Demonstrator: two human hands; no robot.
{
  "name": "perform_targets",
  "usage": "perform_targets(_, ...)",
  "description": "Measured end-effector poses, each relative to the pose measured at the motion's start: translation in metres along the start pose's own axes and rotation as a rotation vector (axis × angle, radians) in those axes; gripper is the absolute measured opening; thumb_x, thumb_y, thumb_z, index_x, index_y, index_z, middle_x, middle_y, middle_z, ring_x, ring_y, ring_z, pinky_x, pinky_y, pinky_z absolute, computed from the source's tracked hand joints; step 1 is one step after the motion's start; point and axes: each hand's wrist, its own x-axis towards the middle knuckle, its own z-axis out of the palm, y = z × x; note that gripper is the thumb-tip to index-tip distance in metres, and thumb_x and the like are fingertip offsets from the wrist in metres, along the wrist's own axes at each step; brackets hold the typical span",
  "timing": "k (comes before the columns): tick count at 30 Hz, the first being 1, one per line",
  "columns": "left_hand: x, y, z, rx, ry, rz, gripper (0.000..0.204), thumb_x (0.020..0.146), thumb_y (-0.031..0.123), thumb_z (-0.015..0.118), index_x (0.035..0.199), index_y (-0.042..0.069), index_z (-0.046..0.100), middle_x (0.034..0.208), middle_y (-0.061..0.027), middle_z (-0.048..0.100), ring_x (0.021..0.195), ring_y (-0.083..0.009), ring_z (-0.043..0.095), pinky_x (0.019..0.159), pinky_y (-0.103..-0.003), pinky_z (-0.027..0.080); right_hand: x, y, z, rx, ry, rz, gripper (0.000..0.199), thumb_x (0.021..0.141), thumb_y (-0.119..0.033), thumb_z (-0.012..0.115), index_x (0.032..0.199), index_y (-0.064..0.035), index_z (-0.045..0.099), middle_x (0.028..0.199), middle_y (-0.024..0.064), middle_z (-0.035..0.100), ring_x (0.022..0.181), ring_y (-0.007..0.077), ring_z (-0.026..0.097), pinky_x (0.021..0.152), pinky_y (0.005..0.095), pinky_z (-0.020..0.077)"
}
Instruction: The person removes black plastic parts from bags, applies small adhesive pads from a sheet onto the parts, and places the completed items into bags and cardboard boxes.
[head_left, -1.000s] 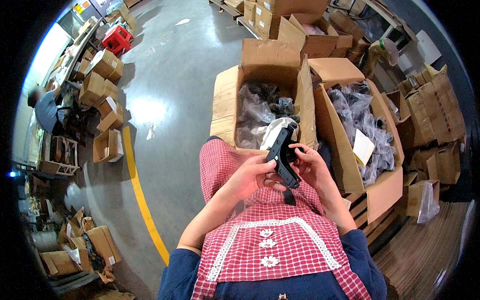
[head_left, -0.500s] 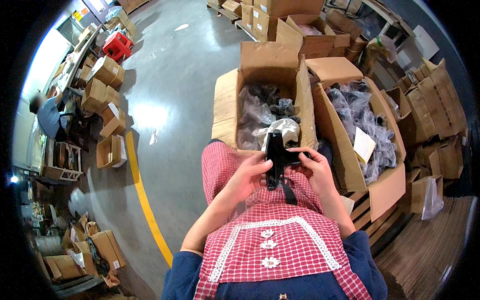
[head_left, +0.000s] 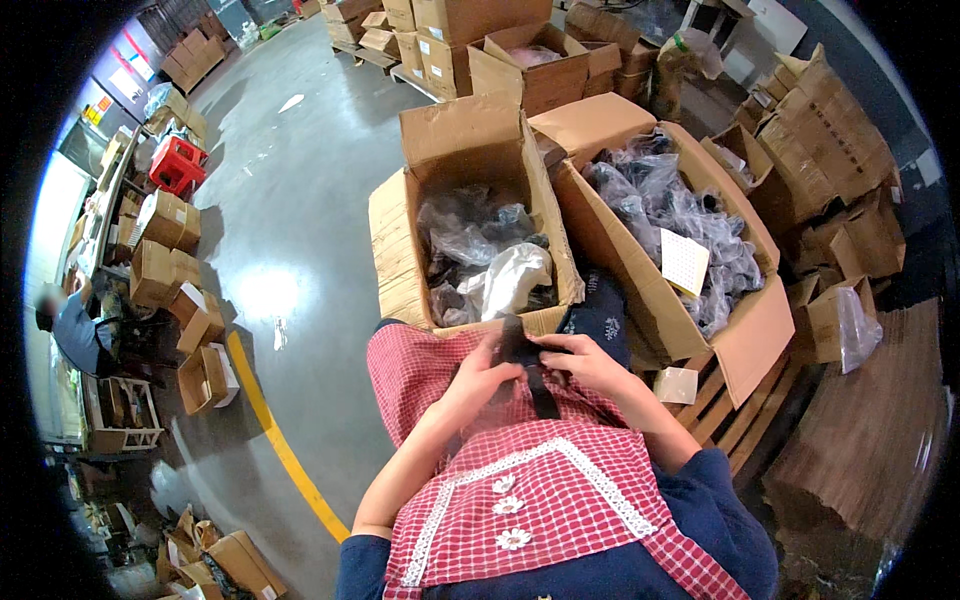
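Above my lap, a black object with a black strap hanging toward me is held between my two hands; motion blurs it, so its kind is unclear. My left hand is closed around its left side. On its right, my right hand pinches it near the strap, fingers bent. Just beyond my knees an open cardboard box holds clear plastic bags with dark items and a white crumpled bag.
Right of it stands a second open box of bagged dark items, a white sheet on top. It rests on a wooden pallet. Flattened cardboard is stacked at far right. A person sits at the left beyond a yellow floor line.
My view has swung, so the boxes appear further left. The black object has gone from upright and sharp to lower and blurred, with both hands still on it.
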Motion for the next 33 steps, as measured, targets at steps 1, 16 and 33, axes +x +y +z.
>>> perform_targets(1, 0.006, -0.003, -0.002, 0.085, -0.002, 0.033, 0.054, 0.094, 0.005, 0.062, 0.143, 0.001, 0.041, 0.102, -0.0122, 0.066, 0.085, -0.0189, 0.065, 0.072, -0.03, 0.053, -0.001, 0.005, -0.004, 0.023, 0.04, 0.029, 0.044, 0.097, -0.013, 0.06, 0.138, 0.0023, 0.055, 0.082, 0.0047, 0.065, 0.064, 0.0119, 0.06, 0.055, 0.0273, 0.0476)
perform_targets(16, 0.231, -0.104, -0.146, 1.427, 0.376, 0.186, 0.032, 0.083, 0.021, 0.065, 0.111, 0.009, 0.073, 0.141, -0.0294, 0.049, 0.13, -0.0505, 0.043, 0.109, -0.055, 0.038, -0.009, 0.07, -0.061, 0.41, 0.643, 0.23, 0.022, 0.097, -0.013, 0.057, 0.109, 0.0055, 0.059, 0.081, 0.0102, 0.065, 0.052, 0.0163, 0.058, 0.044, 0.0317, 0.0453)
perform_targets(33, 0.286, -0.024, -0.209, -1.036, -0.248, 0.411, 0.024, 0.095, 0.019, 0.054, 0.109, 0.003, 0.064, 0.091, -0.0082, 0.066, 0.091, -0.0256, 0.061, 0.093, -0.042, 0.047, 0.005, 0.047, -0.064, 0.203, 0.695, 0.328, 0.029, 0.094, -0.011, 0.057, 0.116, 0.0048, 0.067, 0.079, 0.0079, 0.066, 0.052, 0.0111, 0.057, 0.045, 0.0254, 0.0449)
